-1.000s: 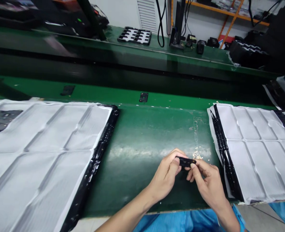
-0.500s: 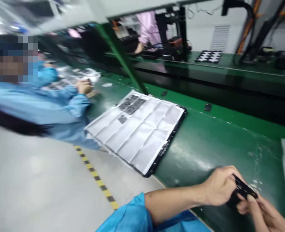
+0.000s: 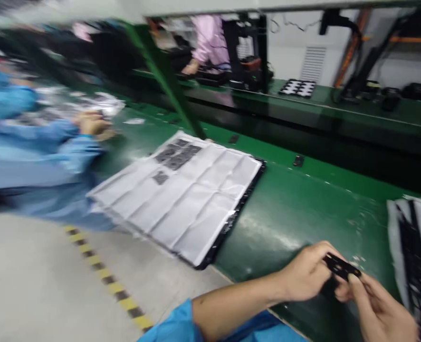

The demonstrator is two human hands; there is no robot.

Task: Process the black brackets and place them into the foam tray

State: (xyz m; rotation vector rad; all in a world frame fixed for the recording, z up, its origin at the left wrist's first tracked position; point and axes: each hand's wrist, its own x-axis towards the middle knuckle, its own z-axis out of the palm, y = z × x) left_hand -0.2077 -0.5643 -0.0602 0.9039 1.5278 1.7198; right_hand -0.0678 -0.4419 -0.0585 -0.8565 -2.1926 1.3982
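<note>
Both my hands pinch one small flat black part (image 3: 340, 267) just above the green bench (image 3: 296, 213) at the lower right. My left hand (image 3: 308, 275) grips its left end with curled fingers. Closing on its right end from below is my right hand (image 3: 377, 308). To the left of my hands lies a black tray covered with a white sheet (image 3: 185, 194), overhanging the bench edge, with a few dark parts at its far end. The edge of a second tray with a white sheet (image 3: 415, 251) shows at the right.
A co-worker in a blue coat (image 3: 35, 147) works at the bench on the left, hands at a pile of bags. Another person in pink (image 3: 210, 40) stands at the far bench. A green post (image 3: 167, 80) slants up. Yellow-black floor tape (image 3: 103, 275) runs below.
My view swung left from looking straight down at the bench, then drifted back a little right. Both hands have kept hold of the black part throughout.
</note>
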